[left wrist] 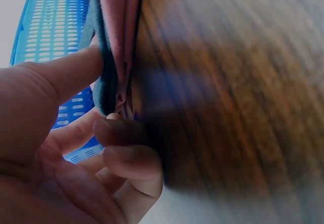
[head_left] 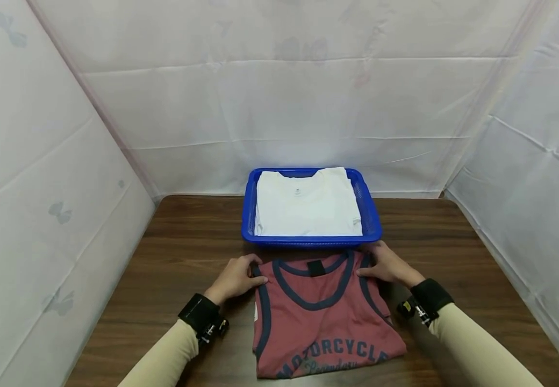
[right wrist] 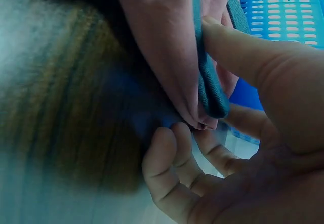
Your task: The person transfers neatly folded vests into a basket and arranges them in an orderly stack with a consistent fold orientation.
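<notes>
Wrist views: both hands [left wrist: 66, 148] [right wrist: 238, 148] pinch tank top [head_left: 320, 317].

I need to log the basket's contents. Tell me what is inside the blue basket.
The blue basket holds a folded white T-shirt that fills most of it. Whatever lies beneath that shirt, more clothes or the bare bottom, is covered and cannot be seen.

Head cam: high, faces fwd + down over table [head_left: 187, 236], wide. L wrist cam: very near, beside left hand [left wrist: 55, 148], faces basket [left wrist: 48, 27]. R wrist cam: same, mirrored. All share folded red shirt [head_left: 318, 317] edge + basket.
</notes>
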{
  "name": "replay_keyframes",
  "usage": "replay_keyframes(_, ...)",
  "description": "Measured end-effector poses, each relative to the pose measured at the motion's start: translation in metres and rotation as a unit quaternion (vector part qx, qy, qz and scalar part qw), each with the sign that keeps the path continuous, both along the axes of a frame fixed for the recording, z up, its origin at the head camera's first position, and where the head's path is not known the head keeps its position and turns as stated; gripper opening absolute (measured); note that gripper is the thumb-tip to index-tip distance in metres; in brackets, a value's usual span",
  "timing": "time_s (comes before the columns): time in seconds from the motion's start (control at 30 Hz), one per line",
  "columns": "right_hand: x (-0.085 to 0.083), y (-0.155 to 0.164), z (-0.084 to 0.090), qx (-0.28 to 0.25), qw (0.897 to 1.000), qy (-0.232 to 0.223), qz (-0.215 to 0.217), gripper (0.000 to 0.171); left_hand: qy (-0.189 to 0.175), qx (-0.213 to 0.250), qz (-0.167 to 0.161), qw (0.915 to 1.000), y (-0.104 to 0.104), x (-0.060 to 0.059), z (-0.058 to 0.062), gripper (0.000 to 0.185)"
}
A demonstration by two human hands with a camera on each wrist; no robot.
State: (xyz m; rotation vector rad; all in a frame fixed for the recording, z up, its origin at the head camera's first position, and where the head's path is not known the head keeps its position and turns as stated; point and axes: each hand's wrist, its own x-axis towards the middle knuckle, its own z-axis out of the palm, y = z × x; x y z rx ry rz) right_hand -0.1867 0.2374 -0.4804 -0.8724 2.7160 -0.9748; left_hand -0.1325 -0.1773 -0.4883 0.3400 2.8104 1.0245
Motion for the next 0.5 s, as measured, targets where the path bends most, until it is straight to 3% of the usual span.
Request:
replay_keyframes(0.23,-0.001,-0.003,-0.002,0.005,1.000,0.017,-0.006,0.070,0.025,-0.010,0.001,0.9996,0.001,-0.006,-0.003,0.025)
replay_keyframes(0.5,0.005,-0.005,0.001,0.027,0.999,-0.015,-0.034,0.062,0.025,-0.001,0.016,0.9996,0.001,-0.011,-0.005,0.020)
